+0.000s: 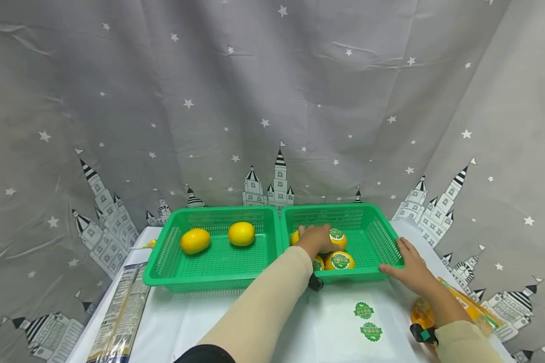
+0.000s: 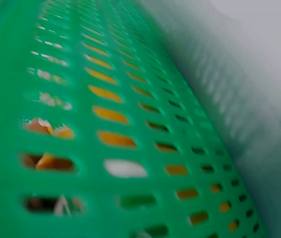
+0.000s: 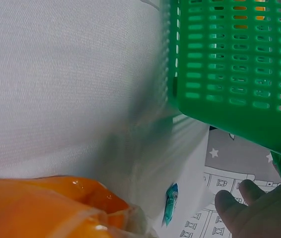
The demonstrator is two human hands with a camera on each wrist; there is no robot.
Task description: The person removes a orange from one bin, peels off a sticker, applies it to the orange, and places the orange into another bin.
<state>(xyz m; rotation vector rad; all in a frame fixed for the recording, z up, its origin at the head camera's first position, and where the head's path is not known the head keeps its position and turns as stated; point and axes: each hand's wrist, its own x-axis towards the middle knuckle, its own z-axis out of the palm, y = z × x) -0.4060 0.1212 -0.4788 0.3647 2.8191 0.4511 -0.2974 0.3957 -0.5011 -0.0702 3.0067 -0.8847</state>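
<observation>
My left hand reaches into the right green basket, thumb and a finger on either side of a stickered lemon; its other fingertips are hidden. Beside it lie more lemons, one with a round green sticker facing up. My right hand touches that basket's front right corner, thumb and fingers spread. The right wrist view shows its fingers beside the green basket. In the left wrist view, the basket's slotted wall hides the hand.
The left green basket holds two lemons without visible stickers. On the white table, a clear sheet bears green stickers. An orange bag and a small green packet lie right; a long printed package lies left.
</observation>
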